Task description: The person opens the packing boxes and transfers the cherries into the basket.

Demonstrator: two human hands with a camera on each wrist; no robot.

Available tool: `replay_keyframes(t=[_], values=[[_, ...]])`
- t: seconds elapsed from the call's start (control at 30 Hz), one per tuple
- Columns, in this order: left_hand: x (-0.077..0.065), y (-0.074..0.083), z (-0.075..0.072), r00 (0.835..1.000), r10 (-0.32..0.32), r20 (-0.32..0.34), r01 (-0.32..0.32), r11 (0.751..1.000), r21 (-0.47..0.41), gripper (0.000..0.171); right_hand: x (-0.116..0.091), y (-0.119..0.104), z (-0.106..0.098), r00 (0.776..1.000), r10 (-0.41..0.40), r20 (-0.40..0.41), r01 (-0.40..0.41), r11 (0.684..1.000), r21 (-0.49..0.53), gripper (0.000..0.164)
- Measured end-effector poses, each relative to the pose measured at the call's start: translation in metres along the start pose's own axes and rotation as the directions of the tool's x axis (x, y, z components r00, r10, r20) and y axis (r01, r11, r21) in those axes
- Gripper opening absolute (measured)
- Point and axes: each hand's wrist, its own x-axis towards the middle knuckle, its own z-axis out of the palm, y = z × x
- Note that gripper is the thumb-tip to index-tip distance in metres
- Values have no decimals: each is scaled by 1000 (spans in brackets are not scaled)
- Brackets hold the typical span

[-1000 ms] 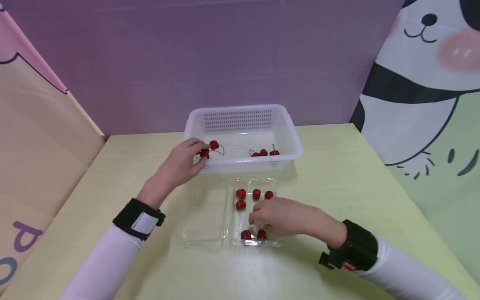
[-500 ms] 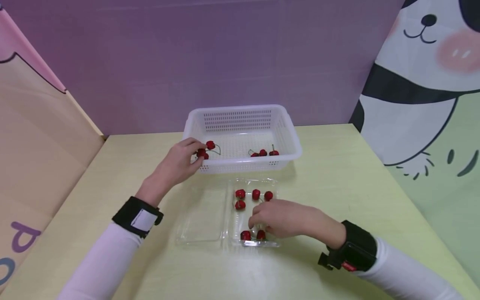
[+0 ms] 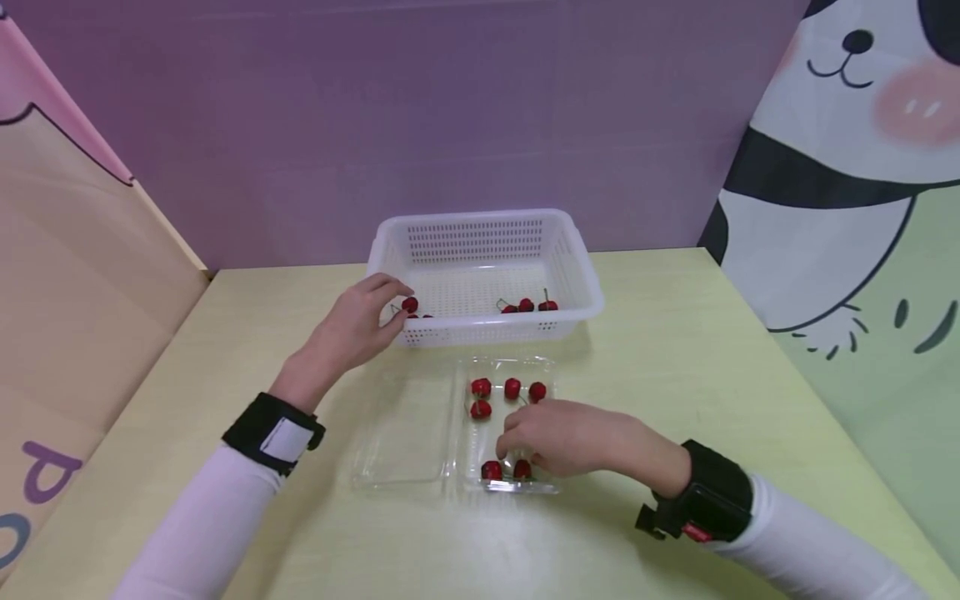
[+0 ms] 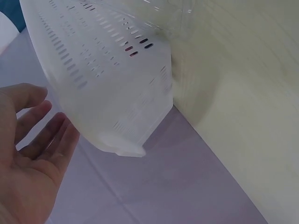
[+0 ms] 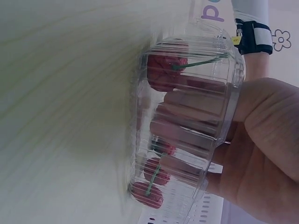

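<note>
At the left front corner of the basket point(image 3: 468, 332): my left hand point(image 3: 348, 325), fingers loosely bent, thumb and fingertips a little apart. One cherry point(image 3: 410, 304) shows between them; cannot tell whether I pinch it. The hand covers that corner. The basket's front wall partly hides the other cherries, including three point(image 3: 527, 306) inside toward its right end.

In front of the basket: clear tray point(image 3: 482, 437), four cherries point(image 3: 481, 410) in view in its end nearest the basket, two point(image 3: 491, 471) at the end farthest from it. My right hand point(image 3: 566, 433) reaches into the tray, blocking its middle and right side from above. From the right wrist, the fingers show only through ribbed plastic; cannot tell whether the tips grip anything. Lid point(image 3: 405, 446) flat, left of the tray, below the basket's left end.

Under the basket: pale table point(image 3: 675, 358). Behind it: purple cloth point(image 3: 450, 125). Right of it: panda print point(image 3: 817, 242).
</note>
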Motion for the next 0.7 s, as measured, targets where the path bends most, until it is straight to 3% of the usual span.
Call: replay_keyframes(t=[0.43, 0.7], values=[[-3, -3, -6, 1000, 17, 16, -17, 1000, 10, 28, 4, 0, -2, 999, -4, 39, 2, 999, 41, 28], [-6, -4, -6, 1000, 26, 5, -26, 999, 27, 23, 8, -1, -3, 998, 3, 70, -14, 989, 149, 36]])
